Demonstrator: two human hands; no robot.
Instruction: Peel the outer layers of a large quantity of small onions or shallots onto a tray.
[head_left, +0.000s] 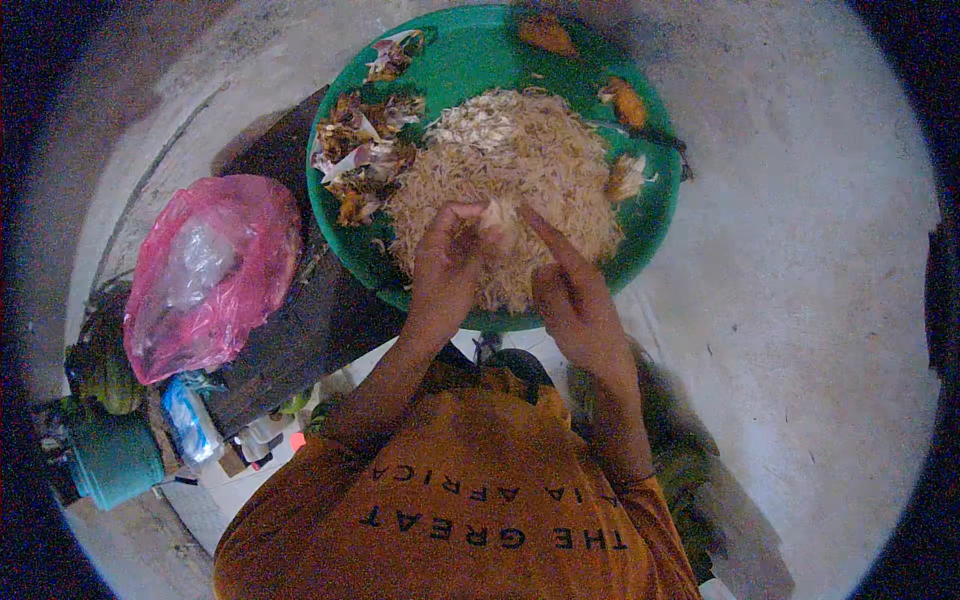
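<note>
A broad mound of pale shredded meat, apparently chicken, fills the middle of a round green plastic tray. Over its near side, my left hand pinches a small pale piece of meat between thumb and fingers. My right hand is just right of that piece, its index finger stretched toward it and the other fingers curled. Whether the right fingertips grip the meat is too blurred to tell. Browned scraps with skin and bones lie along the tray's left side.
Browned meat pieces sit along the tray's right side, near what looks like a knife crossing the rim. At left are a pink plastic bag, a blue-and-white packet and a teal container. Concrete floor extends rightward.
</note>
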